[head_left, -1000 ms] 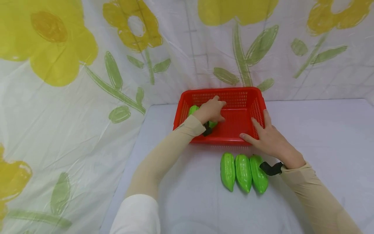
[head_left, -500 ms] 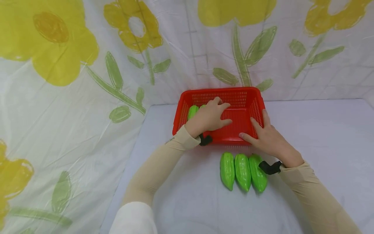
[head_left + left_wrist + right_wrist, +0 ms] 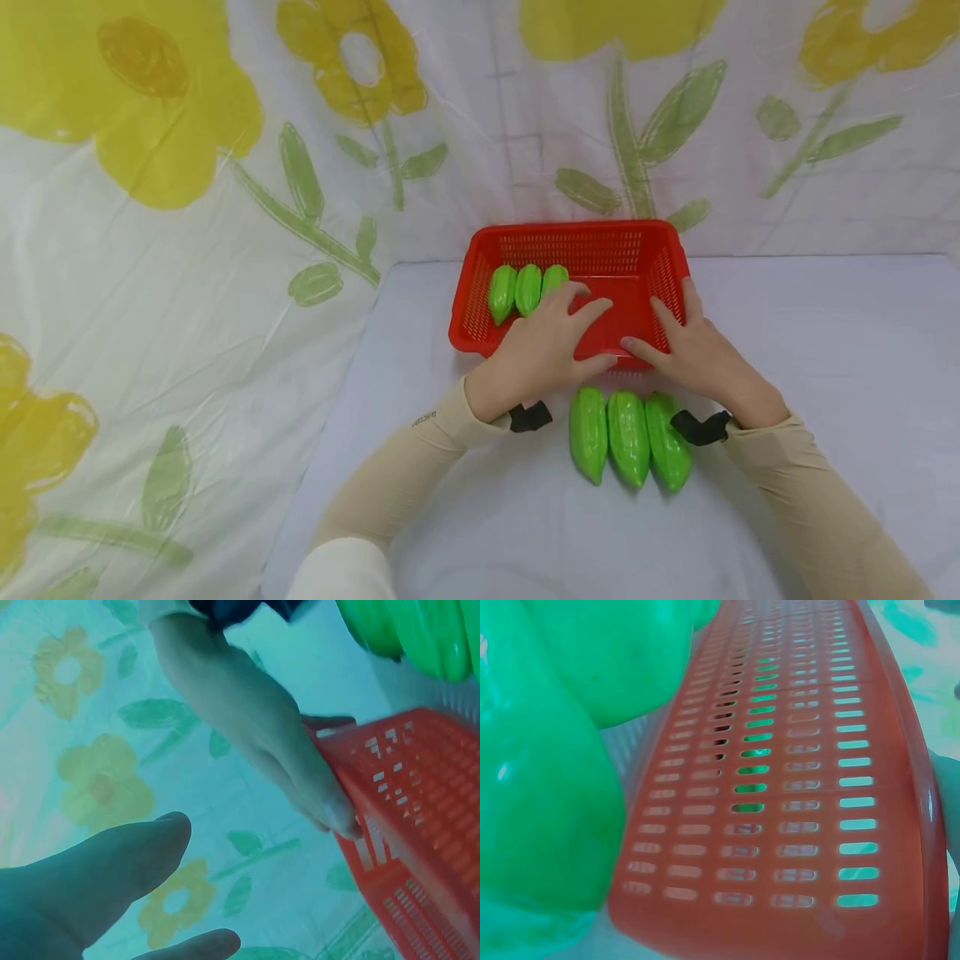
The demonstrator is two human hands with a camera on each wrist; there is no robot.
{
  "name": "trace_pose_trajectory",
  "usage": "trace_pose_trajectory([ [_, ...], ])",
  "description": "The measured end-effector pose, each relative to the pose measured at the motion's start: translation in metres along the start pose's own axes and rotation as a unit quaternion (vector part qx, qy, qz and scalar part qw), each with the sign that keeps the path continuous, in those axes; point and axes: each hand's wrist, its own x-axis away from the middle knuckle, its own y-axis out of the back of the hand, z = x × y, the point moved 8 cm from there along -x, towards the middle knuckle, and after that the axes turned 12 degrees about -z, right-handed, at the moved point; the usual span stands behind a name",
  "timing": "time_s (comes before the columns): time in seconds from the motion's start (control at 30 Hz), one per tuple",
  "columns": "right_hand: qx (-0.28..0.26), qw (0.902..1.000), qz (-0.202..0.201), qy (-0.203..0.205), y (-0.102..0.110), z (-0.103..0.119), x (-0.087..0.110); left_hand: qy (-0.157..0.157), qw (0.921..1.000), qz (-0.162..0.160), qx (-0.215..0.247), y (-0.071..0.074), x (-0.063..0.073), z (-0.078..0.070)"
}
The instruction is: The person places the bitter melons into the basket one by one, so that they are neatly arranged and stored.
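Note:
My left hand (image 3: pixel 536 346) hovers over the front edge of the red basket (image 3: pixel 600 229) with fingers spread and nothing in them. Its thumb (image 3: pixel 112 862) shows apart from the basket in the left wrist view. My right hand (image 3: pixel 705 358) rests on the basket's front right corner, thumb at the front rim and fingers spread along the right side. Three shiny green ridged fruits, like star fruits (image 3: pixel 502 293), lie side by side at the basket's left, one partly hidden by my left hand. In front lie three more green fruits (image 3: pixel 628 437) in a row.
The basket has slotted walls and stands on a pale table (image 3: pixel 825 350) near its back edge. Behind it and to the left hangs a flower-printed white sheet (image 3: pixel 480 100). A black strap (image 3: pixel 701 427) sits on my right wrist.
My left hand has drawn back from inside the basket toward its front edge, uncovering the fruits at the left. My right hand stays at the corner.

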Motion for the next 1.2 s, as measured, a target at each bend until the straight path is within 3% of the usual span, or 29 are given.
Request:
trace_pose_trajectory([
  [0.33, 0.000, 0.9999, 0.010, -0.006, -0.003, -0.003, 0.000, -0.008, 0.9995, 0.014, 0.028, -0.016, 0.039, -0.022],
  [0.63, -0.010, 0.9995, 0.022, -0.017, -0.003, -0.002, 0.001, -0.006, 0.9983, 0.052, 0.025, -0.053, 0.062, -0.027],
  [0.93, -0.012, 0.9995, 0.021, -0.021, -0.005, -0.005, 0.000, 0.040, 0.9937, 0.090, 0.054, -0.088, 0.070, -0.020],
  [1.2, -0.015, 0.9997, 0.011, -0.017, -0.004, -0.004, 0.000, 0.059, 0.9913, 0.103, 0.056, -0.100, 0.071, -0.017],
])
